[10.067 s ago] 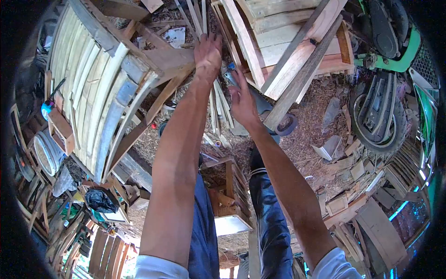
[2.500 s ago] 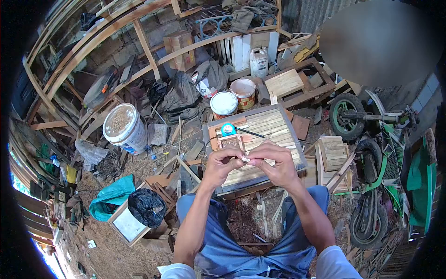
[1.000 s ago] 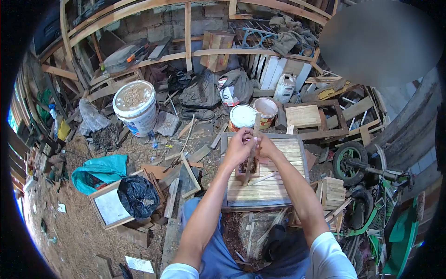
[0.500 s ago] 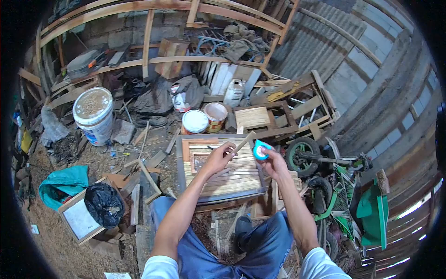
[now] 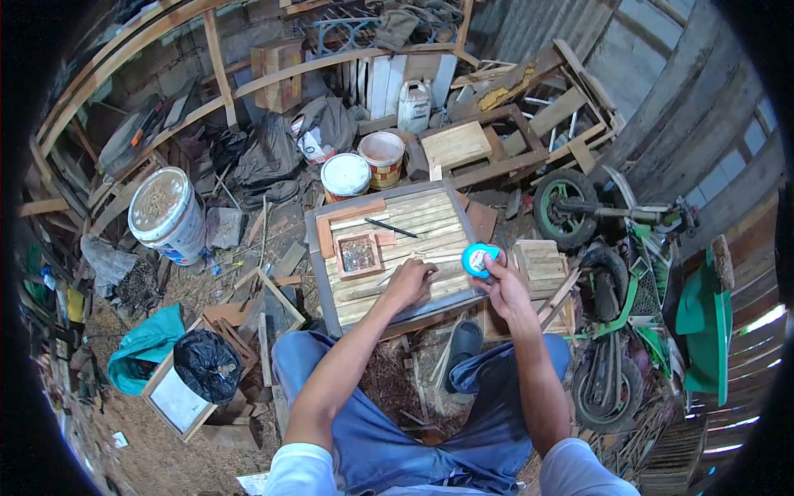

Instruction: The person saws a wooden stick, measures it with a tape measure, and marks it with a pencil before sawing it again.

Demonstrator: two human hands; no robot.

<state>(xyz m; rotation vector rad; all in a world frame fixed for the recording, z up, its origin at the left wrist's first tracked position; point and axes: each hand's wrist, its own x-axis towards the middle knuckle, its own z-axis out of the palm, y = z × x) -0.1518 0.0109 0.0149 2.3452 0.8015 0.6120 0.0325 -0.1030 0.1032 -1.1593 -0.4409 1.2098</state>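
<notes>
Wood strip (image 5: pixel 413 274) is lying flat across the slatted tabletop (image 5: pixel 438 217), and the left hand (image 5: pixel 411 283) is pressing down on it with its fingers curled together over the wood, while the right hand (image 5: pixel 504 285) is holding a blue tape measure (image 5: pixel 479 259) just off the table's right edge, its fingers wrapped around the case. Measuring seems to be only starting, since no blade is showing drawn out along the strip, and the pencil (image 5: pixel 390 227) is lying unused further back, beside the small wooden frame (image 5: pixel 358 255).
</notes>
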